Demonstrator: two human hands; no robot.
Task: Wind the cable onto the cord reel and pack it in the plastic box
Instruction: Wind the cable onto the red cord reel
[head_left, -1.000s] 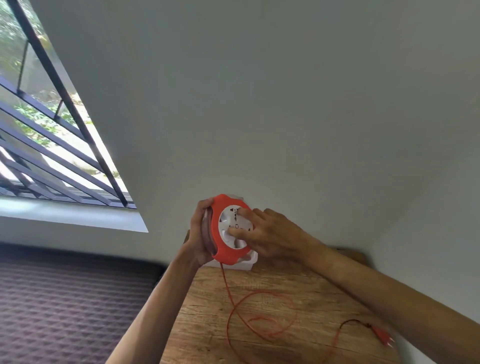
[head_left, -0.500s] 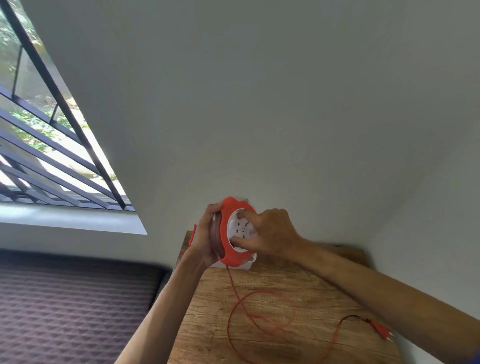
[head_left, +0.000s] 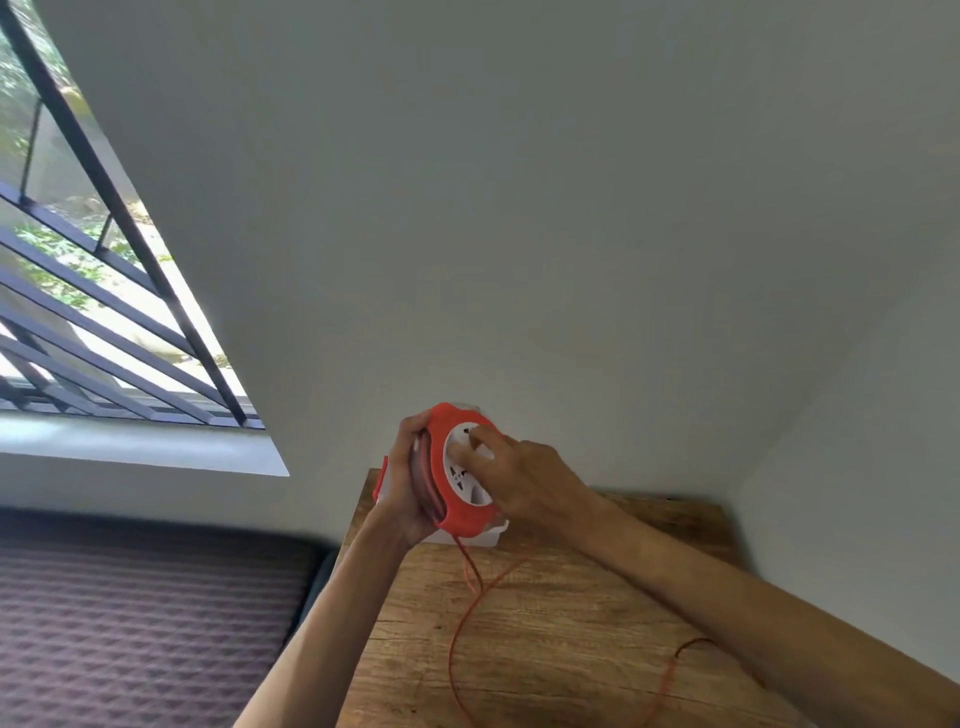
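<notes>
Head view: cord reel (head_left: 457, 512) up off worktop (head_left: 561, 644), disc face toward 3 o'clock. Left hand (head_left: 408, 488) at 9, grip wrapped round rim. Right hand (head_left: 524, 480) at 3, fingers curled on white hub, nearer for cranking. Cable (head_left: 460, 618) hangs slack to 6, loops over worktop, far end cropped. Plastic box (head_left: 467, 535) just behind reel, mostly hidden. Worktop edge at 9, open room at 3.
</notes>
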